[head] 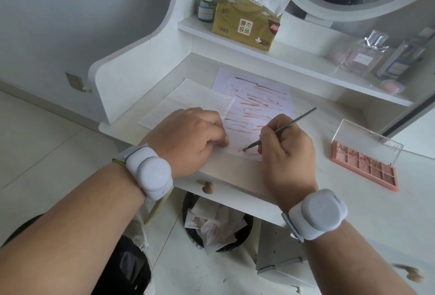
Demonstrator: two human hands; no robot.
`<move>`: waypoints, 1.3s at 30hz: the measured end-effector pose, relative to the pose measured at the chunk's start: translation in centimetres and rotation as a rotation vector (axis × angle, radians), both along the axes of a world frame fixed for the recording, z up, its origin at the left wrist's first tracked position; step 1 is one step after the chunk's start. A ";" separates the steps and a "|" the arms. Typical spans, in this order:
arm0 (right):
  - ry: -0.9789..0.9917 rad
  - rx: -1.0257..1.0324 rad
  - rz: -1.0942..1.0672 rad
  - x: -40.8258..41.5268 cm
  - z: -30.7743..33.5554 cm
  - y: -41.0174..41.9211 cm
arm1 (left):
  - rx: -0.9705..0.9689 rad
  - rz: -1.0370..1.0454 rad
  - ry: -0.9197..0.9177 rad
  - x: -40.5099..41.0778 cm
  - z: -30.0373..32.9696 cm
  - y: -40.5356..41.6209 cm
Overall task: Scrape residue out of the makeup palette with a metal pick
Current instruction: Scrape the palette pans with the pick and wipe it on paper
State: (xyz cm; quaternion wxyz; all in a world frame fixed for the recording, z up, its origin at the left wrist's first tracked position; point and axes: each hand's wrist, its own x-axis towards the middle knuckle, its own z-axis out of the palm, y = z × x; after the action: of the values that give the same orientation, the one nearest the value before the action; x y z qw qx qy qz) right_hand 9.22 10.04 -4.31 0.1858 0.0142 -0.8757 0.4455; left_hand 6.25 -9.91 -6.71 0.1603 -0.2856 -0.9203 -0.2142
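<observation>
A pink makeup palette (367,167) lies open at the right of the white desk, its clear lid (367,140) tilted back, with crumbled residue in several pans. My right hand (287,151) grips a thin metal pick (296,120) like a pen. Its tip carries a lump of orange residue and touches a white paper sheet (256,97) streaked with orange smears. My left hand (188,139) is curled, fingers pressing down the sheet's near-left edge. Both hands are well left of the palette.
A tissue (186,101) lies under the sheet's left side. On the shelf stand a gold tissue pack (244,26), a small bottle (206,7) and perfume bottles (362,57). A black bin (216,221) with used tissues sits below the desk.
</observation>
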 end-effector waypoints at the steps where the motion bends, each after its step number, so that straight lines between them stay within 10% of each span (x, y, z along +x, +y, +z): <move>1: -0.001 -0.047 -0.007 0.0 0.0 0.1 | 0.001 -0.005 0.000 0.0 0.0 0.1; 8: -0.008 -0.317 0.004 -1.3 2.1 -0.8 | 0.238 0.184 0.079 -0.2 2.2 -2.0; 14: -0.123 -0.132 0.212 -3.9 3.8 -6.1 | 0.122 0.472 0.004 -1.7 1.2 -4.6; 26: -0.248 0.248 0.255 -6.3 2.8 -6.9 | 0.045 0.448 -0.059 -2.6 0.0 -5.0; 39: -0.189 0.190 0.351 -4.3 3.2 -6.2 | 0.029 0.451 -0.049 -2.6 0.0 -5.0</move>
State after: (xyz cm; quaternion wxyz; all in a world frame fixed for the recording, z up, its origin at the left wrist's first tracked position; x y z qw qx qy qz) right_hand 4.92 3.82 -1.15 0.0201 0.1422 -0.9113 0.3859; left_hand 3.66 -14.91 -6.66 0.1858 -0.0648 -0.9613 -0.1931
